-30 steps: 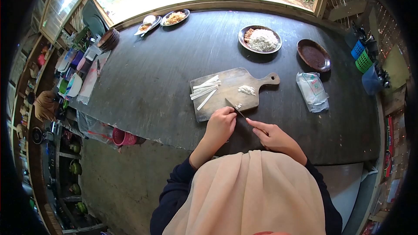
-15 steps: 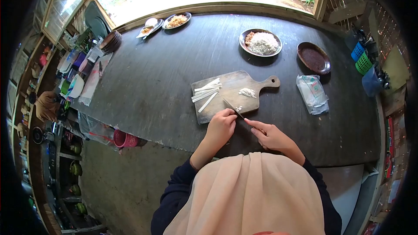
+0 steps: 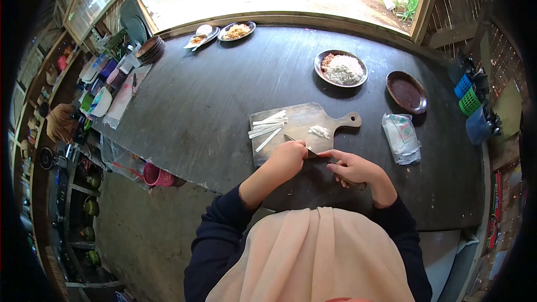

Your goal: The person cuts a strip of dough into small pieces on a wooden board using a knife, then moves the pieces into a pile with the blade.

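Observation:
My right hand (image 3: 354, 171) is wrapped round the handle of a knife (image 3: 302, 146), its forefinger along the blade. The blade slants up and left over the lower part of a wooden cutting board (image 3: 305, 115). My left hand (image 3: 288, 159) is closed beside the blade at the board's lower edge; whatever its fingers hold is hidden. Several white strips (image 3: 268, 124) lie at the board's left, and a small pile of chopped white pieces (image 3: 319, 131) sits near the handle side.
Beyond the board stands a plate of white and reddish food (image 3: 342, 71). An oval brown dish (image 3: 406, 93) and a plastic packet (image 3: 401, 138) lie at the right. Two plates of food (image 3: 236, 31) are at the back left. A pink basket (image 3: 156, 175) hangs below the table edge.
The view has shifted, so the table sits slightly lower in it. My right hand has moved a little right and its wrist has turned. My left hand covers more of the board's lower edge.

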{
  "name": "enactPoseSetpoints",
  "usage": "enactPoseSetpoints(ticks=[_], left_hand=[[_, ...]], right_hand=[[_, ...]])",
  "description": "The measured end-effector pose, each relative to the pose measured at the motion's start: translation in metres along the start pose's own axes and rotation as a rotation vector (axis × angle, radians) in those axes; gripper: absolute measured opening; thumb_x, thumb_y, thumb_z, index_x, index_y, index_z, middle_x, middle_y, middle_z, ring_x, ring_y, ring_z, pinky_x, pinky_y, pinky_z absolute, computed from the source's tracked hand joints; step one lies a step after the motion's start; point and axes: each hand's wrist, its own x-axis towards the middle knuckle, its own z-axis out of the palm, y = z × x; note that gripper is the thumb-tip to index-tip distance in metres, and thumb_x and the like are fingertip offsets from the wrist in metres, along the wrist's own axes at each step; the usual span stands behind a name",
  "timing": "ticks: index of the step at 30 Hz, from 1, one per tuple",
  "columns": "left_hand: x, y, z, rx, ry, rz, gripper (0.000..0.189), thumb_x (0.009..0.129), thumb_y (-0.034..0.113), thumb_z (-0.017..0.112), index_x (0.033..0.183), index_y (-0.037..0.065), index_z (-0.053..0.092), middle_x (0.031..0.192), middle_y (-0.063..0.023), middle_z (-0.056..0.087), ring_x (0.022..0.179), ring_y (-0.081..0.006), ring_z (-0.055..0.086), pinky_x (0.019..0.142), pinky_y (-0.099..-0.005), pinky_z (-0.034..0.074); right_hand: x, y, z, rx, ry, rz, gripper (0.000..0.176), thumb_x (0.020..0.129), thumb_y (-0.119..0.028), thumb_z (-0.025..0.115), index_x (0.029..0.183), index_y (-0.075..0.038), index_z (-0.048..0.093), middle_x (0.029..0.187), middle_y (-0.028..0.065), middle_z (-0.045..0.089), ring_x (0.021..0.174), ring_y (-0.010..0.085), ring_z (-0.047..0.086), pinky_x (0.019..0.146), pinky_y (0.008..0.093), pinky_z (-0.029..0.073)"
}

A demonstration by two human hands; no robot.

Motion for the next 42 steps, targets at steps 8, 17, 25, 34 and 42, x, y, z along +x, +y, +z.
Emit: enactPoseSetpoints(ticks=[8,17,25,34,42], left_hand=[[0.029,-0.020,-0.016,-0.208,-0.267,0.122,0.011,0.072,0.000,0.062,0.078,0.001,0.071,0.086,-0.0134,0.065,0.082,-0.0306,0.064,0.074,-0.0385,0.052],[0.022,-0.040,-0.017,-0.403,-0.143,0.080,0.009,0.076,0.004,0.066,0.084,0.001,0.070,0.086,-0.0132,0.065,0.079,-0.0279,0.064,0.072,-0.0346,0.052],[0.015,-0.044,-0.021,-0.299,-0.099,-0.006,0.011,0.078,0.009,0.068,0.086,0.001,0.071,0.085,-0.0145,0.065,0.079,-0.0299,0.063,0.072,-0.0358,0.051],[0.005,-0.033,-0.017,-0.287,-0.037,0.051,0.017,0.079,0.005,0.067,0.095,0.002,0.073,0.089,-0.0143,0.066,0.079,-0.0316,0.065,0.073,-0.0363,0.052],[0.004,-0.030,-0.007,-0.219,-0.021,0.112,0.019,0.080,0.003,0.065,0.097,0.001,0.072,0.089,-0.0147,0.065,0.080,-0.0319,0.065,0.073,-0.0367,0.052]], right_hand=[[-0.006,0.012,-0.019,0.232,0.043,-0.046,0.043,0.101,-0.019,0.048,0.144,-0.016,0.042,0.067,0.0028,0.057,0.052,0.0099,0.056,0.049,0.0253,0.049],[-0.018,0.018,-0.022,0.279,-0.062,-0.033,0.044,0.101,-0.019,0.050,0.144,-0.013,0.044,0.068,0.0033,0.057,0.054,0.0098,0.056,0.052,0.0246,0.049],[-0.011,0.020,-0.016,0.239,-0.117,-0.014,0.043,0.101,-0.019,0.049,0.143,-0.012,0.044,0.068,0.0039,0.059,0.055,0.0099,0.056,0.053,0.0250,0.049],[-0.015,0.017,-0.016,0.274,-0.029,0.001,0.043,0.100,-0.016,0.048,0.142,-0.008,0.044,0.066,0.0043,0.058,0.051,0.0099,0.055,0.049,0.0247,0.048],[-0.025,0.015,-0.018,0.286,0.066,-0.056,0.044,0.099,-0.015,0.047,0.143,-0.009,0.043,0.066,0.0050,0.060,0.047,0.0092,0.054,0.046,0.0240,0.046]])
